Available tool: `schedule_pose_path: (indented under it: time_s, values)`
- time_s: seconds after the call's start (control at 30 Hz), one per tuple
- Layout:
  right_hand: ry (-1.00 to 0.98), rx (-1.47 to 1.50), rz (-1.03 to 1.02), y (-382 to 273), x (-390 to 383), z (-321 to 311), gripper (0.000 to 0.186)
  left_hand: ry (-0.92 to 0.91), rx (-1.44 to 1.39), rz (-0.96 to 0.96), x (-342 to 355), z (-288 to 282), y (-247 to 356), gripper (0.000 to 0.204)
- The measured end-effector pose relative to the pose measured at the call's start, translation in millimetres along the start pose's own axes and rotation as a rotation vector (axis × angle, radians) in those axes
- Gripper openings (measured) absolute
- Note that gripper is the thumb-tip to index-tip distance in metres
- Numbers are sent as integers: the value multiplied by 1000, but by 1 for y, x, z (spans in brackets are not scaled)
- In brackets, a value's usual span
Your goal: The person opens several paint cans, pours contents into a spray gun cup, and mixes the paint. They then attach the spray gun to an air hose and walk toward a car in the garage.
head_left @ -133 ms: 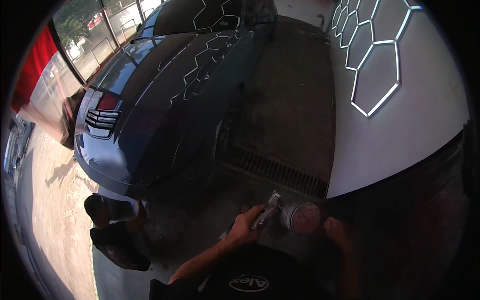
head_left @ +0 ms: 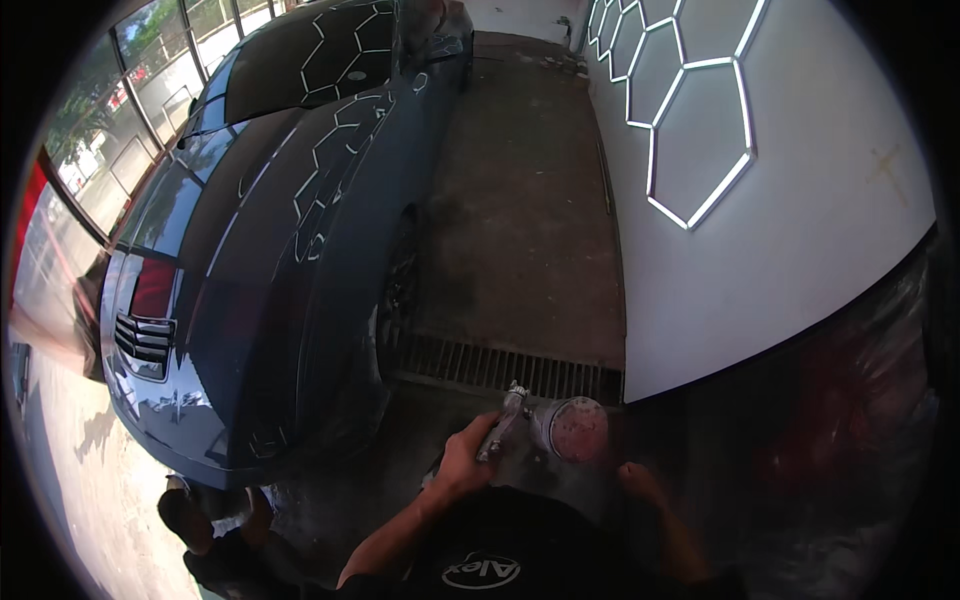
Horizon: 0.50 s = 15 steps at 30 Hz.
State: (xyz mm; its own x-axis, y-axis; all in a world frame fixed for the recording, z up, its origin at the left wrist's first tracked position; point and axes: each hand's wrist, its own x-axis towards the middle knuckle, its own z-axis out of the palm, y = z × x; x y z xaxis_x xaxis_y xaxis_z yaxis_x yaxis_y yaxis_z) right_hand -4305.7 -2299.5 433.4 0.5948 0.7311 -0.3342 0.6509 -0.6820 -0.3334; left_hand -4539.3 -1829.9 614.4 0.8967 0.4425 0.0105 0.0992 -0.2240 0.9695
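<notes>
At ten o'clock from me stands a dark blue car point(head_left: 270, 250), its glossy body reflecting hexagon lines. At twelve o'clock a metal floor drain grate point(head_left: 500, 368) crosses the concrete floor point(head_left: 520, 220). At two o'clock is a white wall point(head_left: 800, 230) carrying hexagon light strips point(head_left: 690, 120). At eight o'clock another person point(head_left: 215, 540) crouches.

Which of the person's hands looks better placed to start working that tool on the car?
Probably the left. The left hand already grips the handle of the tool with the round cup and is on the side nearer the dark car. The right hand is beside the cup, seemingly holding nothing.
</notes>
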Motion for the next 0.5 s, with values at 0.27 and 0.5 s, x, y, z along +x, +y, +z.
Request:
schedule_pose_path:
  time_s: [0.27,0.5]
  values:
    - [-522,538,703,-16,29,25,29,-22,5,34,287,-36,7,38]
    - [-436,654,803,76,283,-25,28,19,-6,100,534,-34,-49,34]
